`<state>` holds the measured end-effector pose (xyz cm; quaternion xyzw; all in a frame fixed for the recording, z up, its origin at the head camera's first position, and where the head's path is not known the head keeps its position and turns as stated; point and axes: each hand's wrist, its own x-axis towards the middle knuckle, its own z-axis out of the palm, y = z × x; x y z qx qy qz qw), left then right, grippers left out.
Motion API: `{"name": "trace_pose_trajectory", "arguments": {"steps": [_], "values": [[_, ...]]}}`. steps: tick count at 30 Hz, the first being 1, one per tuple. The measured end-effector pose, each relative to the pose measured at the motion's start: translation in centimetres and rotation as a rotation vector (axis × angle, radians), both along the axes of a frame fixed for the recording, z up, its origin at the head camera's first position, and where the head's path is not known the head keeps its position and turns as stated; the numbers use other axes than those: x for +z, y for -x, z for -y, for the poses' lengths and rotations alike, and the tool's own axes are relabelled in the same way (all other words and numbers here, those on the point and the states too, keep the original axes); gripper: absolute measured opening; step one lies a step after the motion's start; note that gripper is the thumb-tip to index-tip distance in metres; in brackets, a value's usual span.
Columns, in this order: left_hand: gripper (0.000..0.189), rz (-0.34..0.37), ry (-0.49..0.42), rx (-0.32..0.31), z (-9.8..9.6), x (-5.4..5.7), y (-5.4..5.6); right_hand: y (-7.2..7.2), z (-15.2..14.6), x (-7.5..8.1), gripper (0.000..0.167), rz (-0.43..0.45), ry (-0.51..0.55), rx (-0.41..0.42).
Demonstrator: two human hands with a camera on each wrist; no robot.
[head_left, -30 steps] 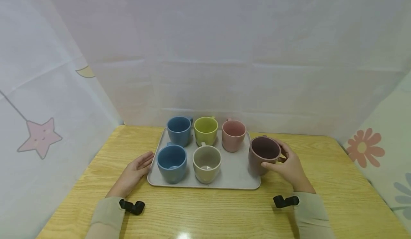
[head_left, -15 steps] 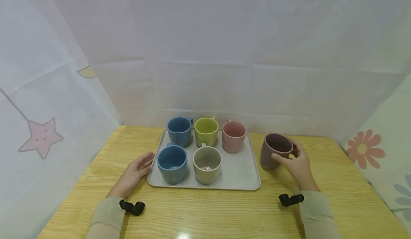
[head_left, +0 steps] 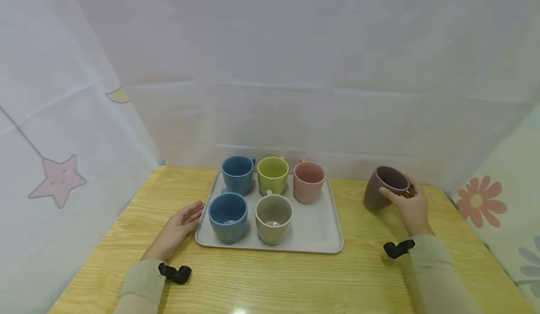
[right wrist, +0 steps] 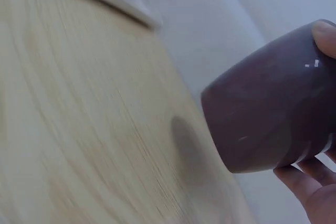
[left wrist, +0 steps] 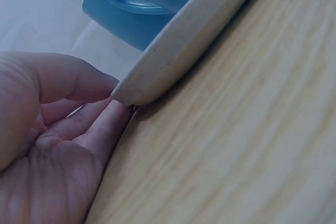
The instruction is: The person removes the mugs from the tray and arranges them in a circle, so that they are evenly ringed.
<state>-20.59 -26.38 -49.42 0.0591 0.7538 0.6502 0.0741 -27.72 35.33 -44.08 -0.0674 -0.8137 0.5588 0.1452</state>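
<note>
Pale rectangular tray with rounded corners point(head_left: 318, 232): lies on the yellowish wood-grain bench point(head_left: 270, 281); its middle is the clock's centre, 12 towards the pale creased cloth backdrop point(head_left: 270, 108).
Glossy dark purple round mug point(right wrist: 268, 106): beyond the tray at 3 o'clock, above the bench, tilted, mouth leaning towards the right hand point(head_left: 415, 208).
Right fingers: clamped round the purple mug, thumb on the side facing the tray.
Left hand point(head_left: 177, 225): just outside the tray at 9 o'clock, fingers close together and nearly straight, tips touching the tray's edge.
Far row on tray: round blue mug point(head_left: 237, 185) at 11 o'clock, round yellow-green mug point(head_left: 272, 184) at 12, round pink mug point(head_left: 307, 192) at 1, all upright.
Near row on tray: second round blue mug point(head_left: 228, 230) at 8 o'clock, round cream mug point(head_left: 272, 232) near 6, both upright.
</note>
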Motion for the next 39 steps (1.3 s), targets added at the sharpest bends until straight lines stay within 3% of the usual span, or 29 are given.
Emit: {"name": "trace_pose_trajectory", "arguments": {"steps": [9, 15, 24, 32, 39], "values": [[0.063, 0.003, -0.004, -0.001, -0.4, 0.5, 0.1, 1.3, -3.2, -0.3, 0.089, -0.028, -0.061, -0.031], [0.062, 0.0, -0.002, 0.003, -0.4, 0.6, 0.3, 1.8, -4.4, -0.2, 0.095, 0.003, -0.097, -0.017], [0.063, 0.009, -0.001, 0.012, -0.5, 0.2, -0.2, 2.2, -4.6, -0.3, 0.099, 0.034, -0.156, 0.033], [0.063, -0.006, 0.016, 0.018, -0.1, 0.2, -0.1, 3.1, -4.3, -0.8, 0.108, 0.059, -0.158, 0.033], [0.064, -0.001, 0.022, 0.009, -0.2, 0.3, -0.1, 3.0, -4.5, -0.9, 0.107, 0.065, -0.167, 0.049]]}}
